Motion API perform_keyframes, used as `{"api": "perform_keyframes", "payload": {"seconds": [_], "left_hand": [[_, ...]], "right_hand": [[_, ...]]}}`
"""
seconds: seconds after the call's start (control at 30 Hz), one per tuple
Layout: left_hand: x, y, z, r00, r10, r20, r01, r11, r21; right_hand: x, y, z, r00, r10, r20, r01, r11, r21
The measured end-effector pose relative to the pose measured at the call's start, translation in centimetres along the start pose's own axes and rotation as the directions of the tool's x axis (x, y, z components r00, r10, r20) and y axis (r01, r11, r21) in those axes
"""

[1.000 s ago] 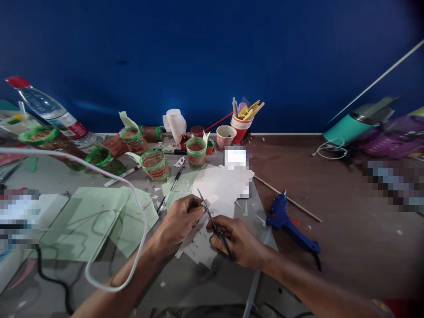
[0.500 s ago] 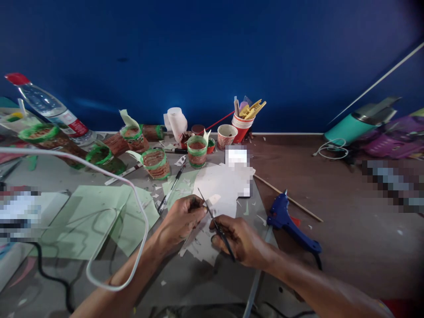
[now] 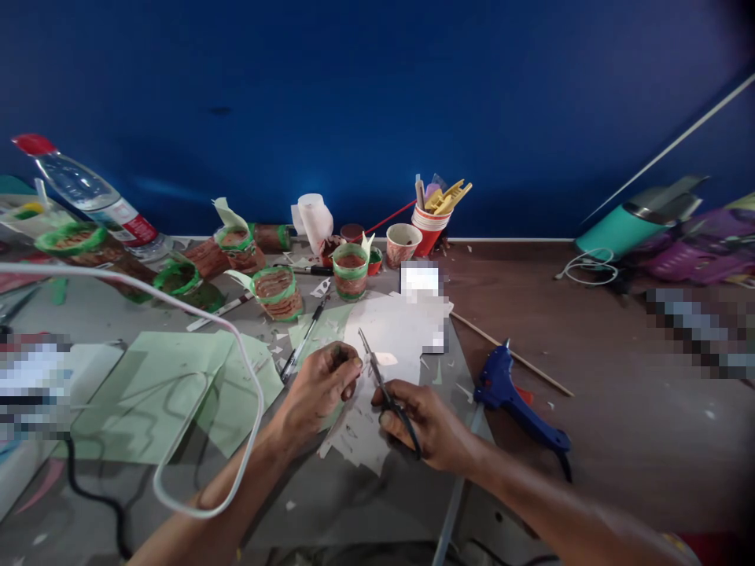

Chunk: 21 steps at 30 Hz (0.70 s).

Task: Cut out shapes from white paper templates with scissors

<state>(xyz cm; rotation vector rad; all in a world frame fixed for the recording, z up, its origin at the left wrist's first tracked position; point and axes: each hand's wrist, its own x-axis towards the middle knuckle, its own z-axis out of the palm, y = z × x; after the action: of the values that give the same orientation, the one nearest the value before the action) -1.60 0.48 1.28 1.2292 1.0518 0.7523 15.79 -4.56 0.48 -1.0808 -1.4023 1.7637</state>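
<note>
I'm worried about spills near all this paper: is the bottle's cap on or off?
On: the red cap covers the top of the bottle. Whether it is screwed tight, I cannot tell.

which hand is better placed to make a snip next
Probably the right hand: it holds the scissors, which point forward, while the left hand is beside their tips.

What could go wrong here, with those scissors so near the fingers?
The scissors in the right hand are close to the left hand, so a slip might nick a finger. White paper lies below the blades; a stray snip could perhaps catch it. The blue glue gun lies to the right of the right hand, where a sideways bump might shift it.
</note>
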Motion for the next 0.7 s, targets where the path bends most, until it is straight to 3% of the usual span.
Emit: {"api": "perform_keyframes", "payload": {"seconds": [0.27, 0.5, 0.7], "left_hand": [[-0.1, 0.0, 1.1, 0.995, -0.07, -0.069, 0.069, 0.998, -0.011], [-0.1, 0.1, 0.8, 0.996, -0.047, -0.073, 0.043, 0.998, -0.049], [0.0, -0.1, 0.7, 0.998, -0.021, -0.067, 0.019, 1.0, -0.022]], "right_hand": [[0.1, 0.3, 0.3, 1.0, -0.006, -0.023, 0.005, 1.0, -0.005], [0.1, 1.5, 0.1, 0.999, -0.054, 0.0, 0.054, 0.997, -0.063], [0.2, 1.5, 0.0, 1.0, -0.025, -0.009, 0.024, 0.992, -0.123]]}}
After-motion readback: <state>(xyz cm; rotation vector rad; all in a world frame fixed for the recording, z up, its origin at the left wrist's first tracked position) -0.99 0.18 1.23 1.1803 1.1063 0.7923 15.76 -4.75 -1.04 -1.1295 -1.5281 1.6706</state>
